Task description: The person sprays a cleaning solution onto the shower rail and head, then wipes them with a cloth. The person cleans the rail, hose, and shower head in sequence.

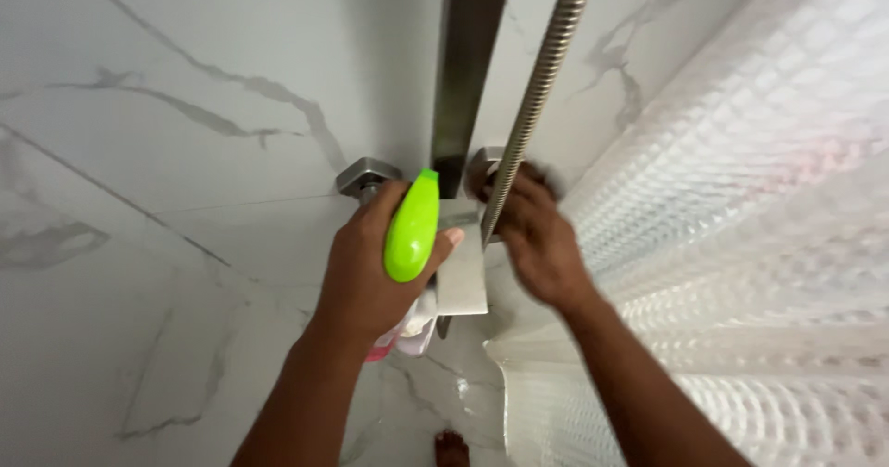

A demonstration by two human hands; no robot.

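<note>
Left hand [356, 273] grips a green-topped spray bottle [411, 228] beside the shower valve; blurred right hand [535, 236] covers a knob [483, 166], grip unclear.

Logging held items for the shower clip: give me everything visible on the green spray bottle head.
The spray bottle head is bright lime green, glossy plastic by its look, long and rounded, narrowing to a tip that points up toward the wall fittings. The left hand grips it, fingers wrapped round the neck, one fingertip showing past its right edge. Below the hand a pale bottle body with some pink shows, mostly hidden. It sits in front of the flat metal spout, overlapping its left edge; contact cannot be told.
</note>
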